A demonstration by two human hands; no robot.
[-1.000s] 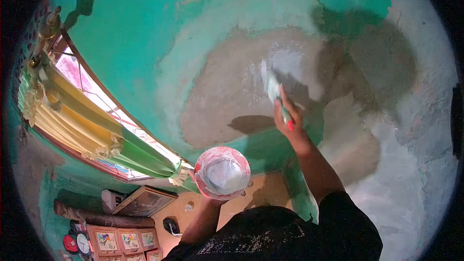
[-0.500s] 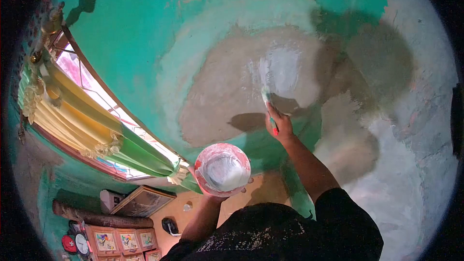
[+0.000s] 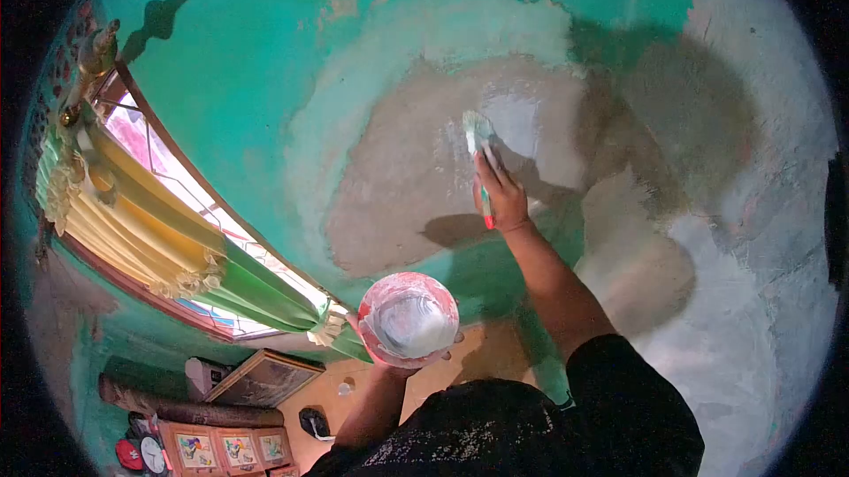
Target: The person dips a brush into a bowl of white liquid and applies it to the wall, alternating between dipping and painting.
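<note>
My right hand [image 3: 501, 197] is closed round the handle of a paintbrush [image 3: 478, 129], its bristles up against the bare grey-brown patch of wall [image 3: 389, 176]. The handle's red end shows below my fingers. Beside the bristles, on the right, lies a whitish painted area [image 3: 515, 123]. Lower down, my left hand [image 3: 389, 366] supports a round reddish bucket [image 3: 409, 319] from below and the side. White paint coats its inside and lies in the bottom. Most of my left fingers are hidden behind the bucket.
At left, a window [image 3: 168, 150] has yellow and green curtains [image 3: 150, 203]. Below it a framed picture [image 3: 265, 386], a rolled-up mat [image 3: 186, 404] and a wooden cabinet [image 3: 217, 449] stand by the tiled floor. Grey plaster [image 3: 752, 300] covers the wall at right.
My right hand has moved the brush upward and slightly left across the bare patch. The bucket stays in my left hand at nearly the same place.
</note>
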